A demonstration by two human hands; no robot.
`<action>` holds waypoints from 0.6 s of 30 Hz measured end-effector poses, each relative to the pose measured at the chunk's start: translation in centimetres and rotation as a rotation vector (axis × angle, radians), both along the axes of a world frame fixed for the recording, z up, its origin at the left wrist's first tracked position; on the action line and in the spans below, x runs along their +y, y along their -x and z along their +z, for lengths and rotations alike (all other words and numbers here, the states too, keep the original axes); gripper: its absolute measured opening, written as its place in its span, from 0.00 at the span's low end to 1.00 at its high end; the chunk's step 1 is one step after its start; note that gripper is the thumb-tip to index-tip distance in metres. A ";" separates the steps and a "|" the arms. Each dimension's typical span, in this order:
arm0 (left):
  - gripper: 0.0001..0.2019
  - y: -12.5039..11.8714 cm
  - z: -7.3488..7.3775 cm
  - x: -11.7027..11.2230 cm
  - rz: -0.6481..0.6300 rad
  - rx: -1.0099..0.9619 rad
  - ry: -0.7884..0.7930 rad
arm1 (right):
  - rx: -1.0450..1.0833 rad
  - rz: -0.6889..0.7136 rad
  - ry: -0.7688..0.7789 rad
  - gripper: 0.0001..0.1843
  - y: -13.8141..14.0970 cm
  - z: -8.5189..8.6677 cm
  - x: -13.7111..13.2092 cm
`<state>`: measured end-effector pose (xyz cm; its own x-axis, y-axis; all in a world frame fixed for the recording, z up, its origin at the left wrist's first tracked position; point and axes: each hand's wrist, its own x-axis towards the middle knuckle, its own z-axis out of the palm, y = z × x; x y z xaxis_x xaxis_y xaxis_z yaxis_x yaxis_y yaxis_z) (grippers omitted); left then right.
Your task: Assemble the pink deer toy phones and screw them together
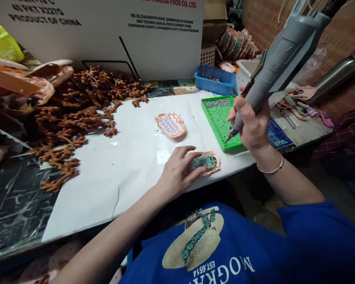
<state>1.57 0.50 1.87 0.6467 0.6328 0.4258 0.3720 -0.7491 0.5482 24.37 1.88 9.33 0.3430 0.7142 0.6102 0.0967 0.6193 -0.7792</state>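
My right hand (253, 122) is wrapped round a grey electric screwdriver (279, 63), its tip slanting down to the near end of a green perforated tray (211, 126). Small metal screws (217, 103) fill the tray's far end, and a few sit in its holes. Flat on the white sheet, a peach-coloured plastic shell holding a green circuit board (208, 161) is gripped at its edges between the thumb and fingers of my left hand (182, 169). Farther back lies another peach piece with a lilac keypad (170, 125), touched by neither hand.
Brown branching parts (77, 106) are heaped on the left. A large white carton (106, 35) stands behind the white work sheet (130, 150). Right of it are a blue basket (215, 79) and a row of peach shells with boards (236, 43). A metal cylinder (340, 73) leans at the far right.
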 end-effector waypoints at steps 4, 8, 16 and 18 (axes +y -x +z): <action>0.22 -1.4 -0.3 -0.9 -0.097 0.081 0.004 | 0.037 -0.031 0.022 0.29 -5.2 -0.5 -0.6; 0.22 -1.0 -1.0 -1.0 -0.098 0.064 0.021 | -0.037 -0.482 0.090 0.13 -14.8 -1.2 -1.5; 0.21 -0.9 -0.3 -1.6 -0.060 0.099 0.035 | -0.456 -1.087 0.914 0.29 -30.3 -7.1 -0.3; 0.18 -1.2 -0.4 -1.7 -0.037 0.100 0.049 | -0.488 -1.054 0.960 0.29 -31.3 -7.7 0.0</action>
<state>2.75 -1.19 1.51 0.7077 0.6260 0.3275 0.3990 -0.7367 0.5460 55.68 1.85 1.58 0.8461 0.4596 0.2700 0.5215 -0.6089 -0.5978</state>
